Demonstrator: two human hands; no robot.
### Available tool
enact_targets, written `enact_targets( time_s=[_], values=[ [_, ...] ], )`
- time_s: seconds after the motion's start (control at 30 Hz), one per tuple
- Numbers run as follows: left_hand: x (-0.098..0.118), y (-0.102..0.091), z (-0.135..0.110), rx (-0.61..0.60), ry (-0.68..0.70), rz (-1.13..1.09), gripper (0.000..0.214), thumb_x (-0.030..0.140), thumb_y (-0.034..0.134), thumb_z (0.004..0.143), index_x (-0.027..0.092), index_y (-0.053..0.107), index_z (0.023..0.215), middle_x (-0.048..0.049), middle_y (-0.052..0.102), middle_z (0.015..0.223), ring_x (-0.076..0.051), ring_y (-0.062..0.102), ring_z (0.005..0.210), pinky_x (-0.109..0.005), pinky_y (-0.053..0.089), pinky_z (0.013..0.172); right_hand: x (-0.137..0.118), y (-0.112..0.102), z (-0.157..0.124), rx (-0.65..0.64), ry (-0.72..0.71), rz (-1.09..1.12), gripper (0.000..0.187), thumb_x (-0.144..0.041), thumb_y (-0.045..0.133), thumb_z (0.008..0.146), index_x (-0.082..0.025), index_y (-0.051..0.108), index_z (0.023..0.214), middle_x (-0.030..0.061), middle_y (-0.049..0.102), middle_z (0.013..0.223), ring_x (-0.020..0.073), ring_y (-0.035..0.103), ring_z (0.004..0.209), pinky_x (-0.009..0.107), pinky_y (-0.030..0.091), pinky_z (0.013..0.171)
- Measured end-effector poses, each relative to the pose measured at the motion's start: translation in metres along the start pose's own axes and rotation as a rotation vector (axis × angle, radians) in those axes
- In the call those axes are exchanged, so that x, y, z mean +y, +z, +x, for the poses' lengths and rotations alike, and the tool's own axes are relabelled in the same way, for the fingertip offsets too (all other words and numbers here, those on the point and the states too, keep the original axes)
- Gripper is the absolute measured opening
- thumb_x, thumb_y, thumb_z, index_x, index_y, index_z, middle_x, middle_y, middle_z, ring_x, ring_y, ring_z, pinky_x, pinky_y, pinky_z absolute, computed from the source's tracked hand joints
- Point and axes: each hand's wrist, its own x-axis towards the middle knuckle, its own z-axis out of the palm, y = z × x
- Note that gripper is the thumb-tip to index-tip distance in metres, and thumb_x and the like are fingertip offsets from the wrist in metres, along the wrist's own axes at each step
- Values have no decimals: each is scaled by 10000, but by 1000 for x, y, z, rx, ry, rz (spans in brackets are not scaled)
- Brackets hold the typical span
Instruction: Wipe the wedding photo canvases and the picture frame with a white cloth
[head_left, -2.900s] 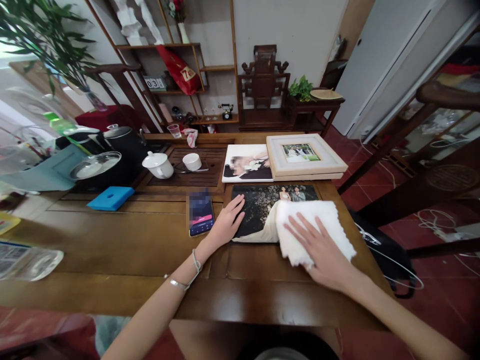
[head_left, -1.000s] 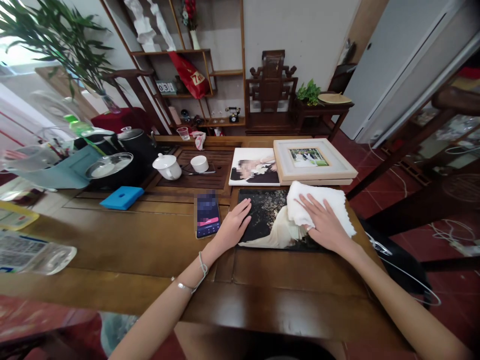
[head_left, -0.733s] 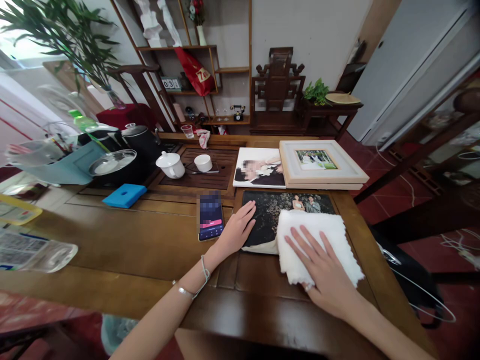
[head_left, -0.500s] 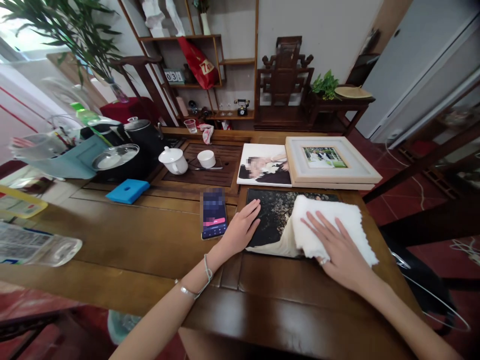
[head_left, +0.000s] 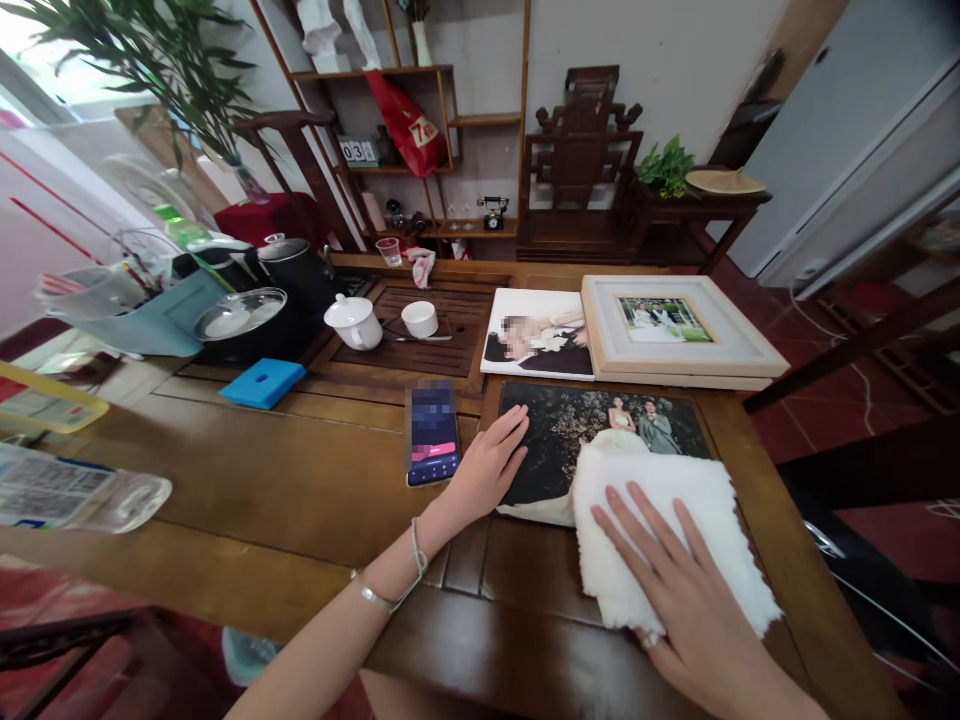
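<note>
Head view: the dark photo (head_left: 559,445) lies flat on the wooden tabletop (head_left: 300,460), in front of the person, its lower right portion covered by a white cloth (head_left: 727,530). The cloth extends past the photo's near edge onto the tabletop. Two printed figures are visible in the upper right part of the photo. The left hand (head_left: 491,465) rests with its fingertips on the photo's left edge; the fingers are extended and nearly together, and this grip is flat, with nothing clasped in it. The right hand (head_left: 667,570) lies on top of the cloth, fingers extended and spread. The thumb is bent at the cloth's near edge; whether this grip pinches the fabric cannot be told. A phone (head_left: 433,435), screen up and lit, lies just left of the left hand. Beyond the dark photo is a white-edged photo (head_left: 536,335), lying flat beside a pale frame (head_left: 600,330), which sits atop another of similar colour. Farther left, a tea tray (head_left: 465,355) carries a lidded cup (head_left: 354,322) and a small bowl (head_left: 420,320). A blue block (head_left: 262,383) is on the tabletop near the tray, in front of a black pot with a glass lid (head_left: 240,315).
</note>
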Motion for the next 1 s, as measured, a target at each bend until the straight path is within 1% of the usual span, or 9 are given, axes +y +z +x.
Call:
enact_targets(
  time_s=[0.1, 0.2, 0.3, 0.43, 0.6, 0.67, 0.8, 0.9, 1.0],
  values=[
    [0, -1, 1, -8, 0, 2, 433, 233, 375, 1012, 219, 419, 1443, -99, 389, 1551, -250, 335, 1453, -491, 374, 1155, 25, 2, 4, 2, -6, 12, 963, -163, 478, 701, -192, 78, 1576, 89, 234, 1608, 344, 192, 1467, 645, 181, 1144],
    [0, -1, 1, 3, 17, -4, 428, 242, 376, 1013, 220, 428, 1436, -105, 408, 1539, -253, 346, 1448, -491, 371, 1157, 62, 6, 22, 12, 90, -29, 947, -135, 459, 751, -236, 3, 1576, 76, 252, 1606, 315, 201, 1468, 619, 194, 1149],
    [-1, 0, 2, 29, 36, -10, 425, 249, 378, 1012, 227, 439, 1432, -105, 426, 1527, -254, 357, 1442, -486, 358, 1168, 75, 12, 42, 16, 198, -88, 930, -179, 475, 807, -213, -55, 1571, 132, 280, 1590, 363, 207, 1458, 659, 212, 1116],
    [-5, 2, 3, 31, 36, -17, 433, 251, 383, 1008, 194, 445, 1432, -124, 420, 1529, -254, 352, 1444, -481, 338, 1181, 27, 17, 60, -30, 222, -89, 960, -263, 557, 780, -81, 35, 1565, 243, 208, 1586, 480, 109, 1446, 753, 122, 1077],
    [-7, 1, 3, 3, 23, -70, 441, 256, 336, 1013, 178, 464, 1427, -125, 413, 1533, -244, 333, 1454, -476, 315, 1189, -47, 13, 54, -80, -32, 31, 981, -407, 612, 763, -32, 156, 1547, 237, 84, 1610, 470, -43, 1454, 724, -27, 1105],
    [-6, 1, 2, -2, 16, -95, 450, 267, 294, 1023, 177, 462, 1430, -124, 400, 1542, -235, 318, 1461, -479, 296, 1193, -49, 11, 47, -87, -56, 53, 966, -428, 600, 781, -54, 154, 1552, 211, 89, 1617, 434, -45, 1466, 696, -43, 1119],
    [-5, 5, 1, 22, -33, -104, 460, 321, 292, 1031, 181, 441, 1443, -128, 378, 1554, -247, 290, 1472, -525, 271, 1185, -22, 8, 47, -117, 42, 38, 899, -396, 580, 807, -85, 187, 1553, 173, 149, 1617, 391, 44, 1478, 655, 28, 1147],
    [-5, 8, 2, 27, -50, -129, 458, 323, 287, 1032, 170, 465, 1425, -132, 392, 1546, -245, 300, 1468, -514, 268, 1188, -18, 9, 65, -124, 203, -38, 863, -380, 592, 815, -42, 247, 1531, 227, 181, 1595, 457, 110, 1453, 716, 111, 1105],
    [-7, 7, 3, 33, -71, -152, 455, 321, 296, 1028, 148, 496, 1399, -142, 418, 1528, -241, 330, 1455, -493, 265, 1198, -42, 13, 87, -102, 273, -108, 898, -406, 633, 803, 34, 276, 1499, 322, 206, 1553, 551, 148, 1407, 787, 189, 1024]
  ],
)
